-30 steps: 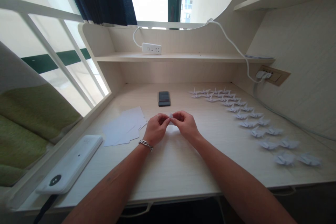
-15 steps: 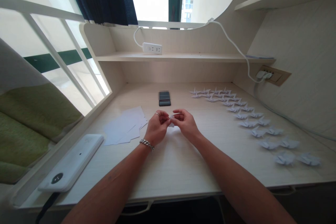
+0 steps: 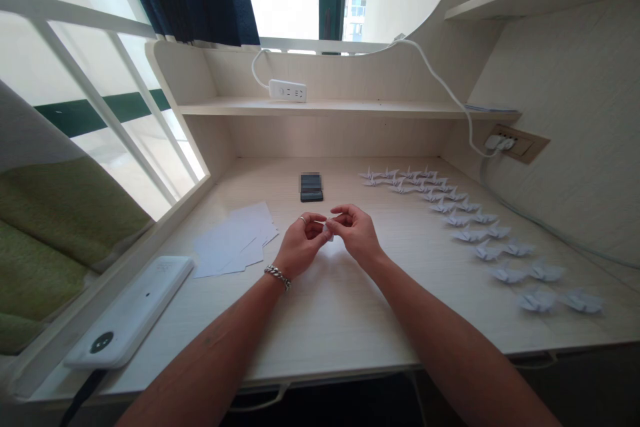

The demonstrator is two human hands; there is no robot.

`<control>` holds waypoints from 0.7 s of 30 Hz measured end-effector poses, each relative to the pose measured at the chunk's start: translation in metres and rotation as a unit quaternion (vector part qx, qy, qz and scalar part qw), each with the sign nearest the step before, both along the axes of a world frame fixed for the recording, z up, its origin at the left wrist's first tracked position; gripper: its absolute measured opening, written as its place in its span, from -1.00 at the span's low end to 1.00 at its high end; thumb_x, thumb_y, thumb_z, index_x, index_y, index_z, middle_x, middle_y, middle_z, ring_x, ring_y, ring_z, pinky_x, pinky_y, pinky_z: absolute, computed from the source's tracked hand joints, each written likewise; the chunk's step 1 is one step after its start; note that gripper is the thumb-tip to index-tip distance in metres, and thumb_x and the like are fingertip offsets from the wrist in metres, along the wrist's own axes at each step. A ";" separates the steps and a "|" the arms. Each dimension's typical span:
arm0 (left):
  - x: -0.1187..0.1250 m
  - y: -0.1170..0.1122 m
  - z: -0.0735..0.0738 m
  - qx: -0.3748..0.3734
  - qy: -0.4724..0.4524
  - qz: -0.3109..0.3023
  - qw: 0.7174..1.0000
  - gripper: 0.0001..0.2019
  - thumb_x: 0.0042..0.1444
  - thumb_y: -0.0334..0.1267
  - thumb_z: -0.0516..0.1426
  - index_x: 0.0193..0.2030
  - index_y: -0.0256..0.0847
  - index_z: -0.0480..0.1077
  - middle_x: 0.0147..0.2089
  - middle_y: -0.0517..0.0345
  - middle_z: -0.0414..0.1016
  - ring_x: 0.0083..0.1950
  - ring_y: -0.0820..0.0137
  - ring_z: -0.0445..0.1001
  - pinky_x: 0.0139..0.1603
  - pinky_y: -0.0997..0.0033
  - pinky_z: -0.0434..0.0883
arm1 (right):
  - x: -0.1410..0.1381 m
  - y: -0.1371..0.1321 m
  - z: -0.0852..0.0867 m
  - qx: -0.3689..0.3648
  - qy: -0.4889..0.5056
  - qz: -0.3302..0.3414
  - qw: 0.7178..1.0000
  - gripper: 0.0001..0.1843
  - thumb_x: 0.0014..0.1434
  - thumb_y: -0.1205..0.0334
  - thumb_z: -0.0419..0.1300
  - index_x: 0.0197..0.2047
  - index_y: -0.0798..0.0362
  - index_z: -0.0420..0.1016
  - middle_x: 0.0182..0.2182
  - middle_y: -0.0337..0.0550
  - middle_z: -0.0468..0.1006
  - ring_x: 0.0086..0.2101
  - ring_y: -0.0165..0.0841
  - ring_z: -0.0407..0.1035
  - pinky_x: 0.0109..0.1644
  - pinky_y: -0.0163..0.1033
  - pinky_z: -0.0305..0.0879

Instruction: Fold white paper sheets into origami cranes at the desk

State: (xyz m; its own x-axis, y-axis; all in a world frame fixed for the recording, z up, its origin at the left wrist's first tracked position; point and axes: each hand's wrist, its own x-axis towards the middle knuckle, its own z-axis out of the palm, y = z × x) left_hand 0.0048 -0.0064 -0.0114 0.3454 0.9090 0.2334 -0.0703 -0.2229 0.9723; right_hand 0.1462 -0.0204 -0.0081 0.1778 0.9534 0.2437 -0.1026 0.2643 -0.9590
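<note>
Between my fingertips is a small piece of folded white paper [image 3: 329, 232], mostly hidden by the fingers. My left hand [image 3: 303, 240], with a ring and a chain bracelet, pinches it from the left. From the other side my right hand [image 3: 354, 232] grips it with thumb and fingers. Both hands are close together just above the desk. Left of them lie loose white paper sheets [image 3: 233, 240], overlapping. Folded paper cranes [image 3: 469, 234] stand in rows along the right side of the desk.
A black phone-like device [image 3: 311, 187] lies beyond my hands. The long white power strip [image 3: 133, 310] sits at the desk's left edge. A smaller white socket block [image 3: 287, 91] rests on the shelf [image 3: 340, 107]. Its cable leads toward the wall outlet [image 3: 520, 143] at right.
My fingers have shifted slightly around the folded paper, and less of it shows now. The whole view has moved a little; the cranes and sheets stay where they were.
</note>
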 end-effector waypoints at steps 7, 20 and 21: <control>-0.003 0.005 0.001 -0.096 -0.078 0.016 0.992 -0.63 -0.20 -0.19 0.38 -0.28 -0.31 0.42 -0.40 0.08 0.56 -0.37 0.39 0.52 -0.27 0.36 0.44 | 0.003 0.002 0.001 -0.031 0.032 0.041 0.998 -0.60 -0.17 0.06 0.39 -0.27 0.09 0.48 -0.44 -0.19 0.56 -0.42 -0.35 0.45 -0.34 -0.21 0.43; -0.005 0.004 0.005 -0.182 -0.127 -0.015 0.975 -0.69 -0.23 -0.13 0.39 -0.41 -0.30 0.51 -0.39 0.07 0.50 -0.35 0.46 0.44 -0.30 0.46 0.41 | 0.004 -0.003 0.002 0.044 -0.126 -0.020 0.991 -0.83 -0.07 0.18 0.32 -0.37 0.06 0.58 -0.43 -0.13 0.59 -0.39 -0.29 0.46 -0.26 -0.18 0.40; -0.005 0.004 0.005 -0.181 -0.124 -0.015 0.975 -0.69 -0.23 -0.12 0.39 -0.41 -0.30 0.51 -0.39 0.07 0.50 -0.35 0.46 0.43 -0.30 0.46 0.41 | 0.004 -0.005 0.003 0.052 -0.141 -0.034 0.988 -0.85 -0.06 0.19 0.31 -0.37 0.06 0.58 -0.43 -0.13 0.60 -0.38 -0.29 0.46 -0.26 -0.19 0.40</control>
State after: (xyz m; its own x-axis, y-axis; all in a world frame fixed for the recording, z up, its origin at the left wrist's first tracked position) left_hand -0.0002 -0.0025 -0.0060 0.3461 0.9380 -0.0210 -0.3154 0.1374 0.9390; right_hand 0.1497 -0.0252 -0.0050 0.1510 0.9091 0.3883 0.1866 0.3595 -0.9143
